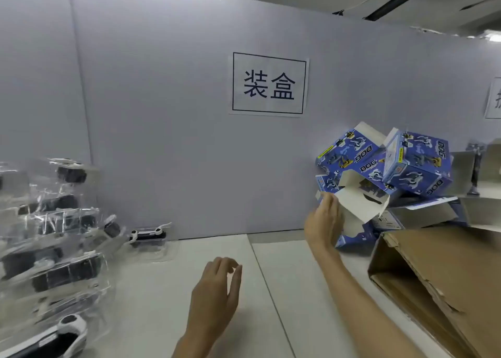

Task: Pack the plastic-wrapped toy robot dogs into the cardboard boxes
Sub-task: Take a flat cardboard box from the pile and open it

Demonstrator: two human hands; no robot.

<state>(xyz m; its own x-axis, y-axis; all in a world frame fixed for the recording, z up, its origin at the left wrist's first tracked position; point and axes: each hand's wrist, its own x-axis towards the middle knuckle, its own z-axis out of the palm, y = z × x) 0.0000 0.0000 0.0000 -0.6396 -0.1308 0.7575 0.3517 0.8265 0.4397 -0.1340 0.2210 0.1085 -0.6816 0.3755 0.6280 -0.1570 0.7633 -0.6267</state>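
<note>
Right hand [324,222] reaches the blue DOG box [360,195] in the pile at right, fingers straight against its open white flap, gripping nothing yet; left hand [217,292] hovers loosely curled, empty; wrapped robot dogs [54,249] stacked far left; best to pinch the box body, not the flap, so it pulls free without toppling the pile.

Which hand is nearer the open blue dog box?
Right. The right hand touches the open blue dog box; the left hand hovers over the table, lower left of it.
</note>
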